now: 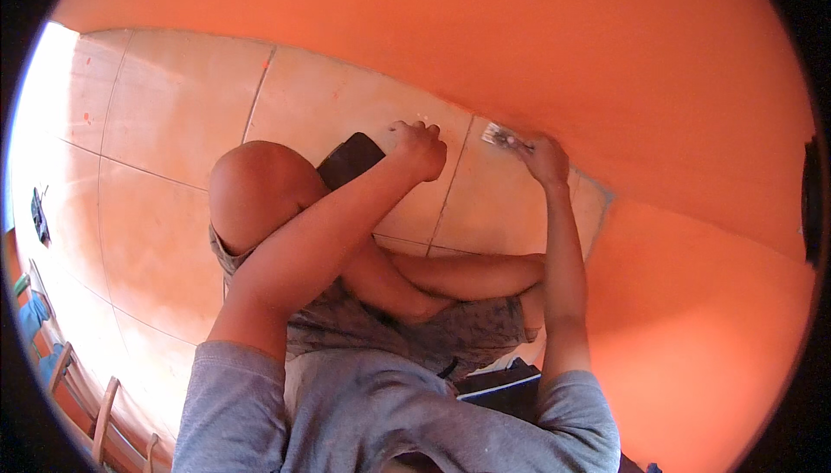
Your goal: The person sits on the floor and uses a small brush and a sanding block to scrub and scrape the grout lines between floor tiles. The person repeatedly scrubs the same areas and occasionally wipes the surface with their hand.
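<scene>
My left hand (421, 152) is held over the tiled floor with its fingers curled in. Whatever it may hold is hidden, and a few tiny pale specks show just beyond the fingertips. Close to the foot of the orange wall, my right hand (546, 160) reaches down with its fingers closed at the edge of a small whitish packet (499, 136) that has dark patches. What is inside the packet is too small to tell. A flat black rectangular thing (350, 160) lies left of my left hand, partly covered by my forearm and knee.
My crossed legs (467, 274) rest on the tiled floor (173, 109). An orange wall (519, 32) rises ahead and another stands at my right. A black thing with a white edge (502, 391) is beside my right hip. Wooden frames (104, 421) stand at far left.
</scene>
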`<state>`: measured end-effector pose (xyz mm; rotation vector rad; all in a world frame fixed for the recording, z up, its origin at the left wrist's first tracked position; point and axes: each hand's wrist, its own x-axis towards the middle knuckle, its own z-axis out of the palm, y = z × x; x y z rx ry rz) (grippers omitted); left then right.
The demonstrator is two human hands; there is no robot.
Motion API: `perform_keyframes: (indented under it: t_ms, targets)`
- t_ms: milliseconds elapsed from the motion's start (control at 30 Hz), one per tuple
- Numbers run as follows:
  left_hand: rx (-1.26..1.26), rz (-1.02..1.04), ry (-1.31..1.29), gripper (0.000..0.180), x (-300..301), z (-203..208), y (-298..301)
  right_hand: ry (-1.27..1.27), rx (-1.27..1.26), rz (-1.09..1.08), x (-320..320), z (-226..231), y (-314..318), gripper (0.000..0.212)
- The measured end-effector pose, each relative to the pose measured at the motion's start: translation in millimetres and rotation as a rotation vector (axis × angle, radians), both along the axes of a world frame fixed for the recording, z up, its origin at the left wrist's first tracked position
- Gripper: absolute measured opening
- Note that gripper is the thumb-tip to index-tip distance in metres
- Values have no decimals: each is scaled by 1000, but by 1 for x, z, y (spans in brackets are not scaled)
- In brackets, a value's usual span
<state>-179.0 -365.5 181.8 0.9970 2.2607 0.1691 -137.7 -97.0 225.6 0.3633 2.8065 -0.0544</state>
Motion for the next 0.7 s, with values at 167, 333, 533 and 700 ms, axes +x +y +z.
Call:
perform_keyframes:
  t_ms: [167, 333, 533, 700]
  targets:
    - [17, 3, -19, 37, -4, 0, -8, -9, 74, 58, -19, -2, -42, 62]
    - [-1, -2, 3, 38, -3, 8, 7, 58, -72, 37, -3, 8, -9, 65]
    - [9, 7, -38, 38, -2, 10, -6, 87, 28, 91, -9, -4, -21, 65]
    - [-12, -9, -19, 36, -4, 7, 2, 15, -31, 24, -9, 2, -12, 63]
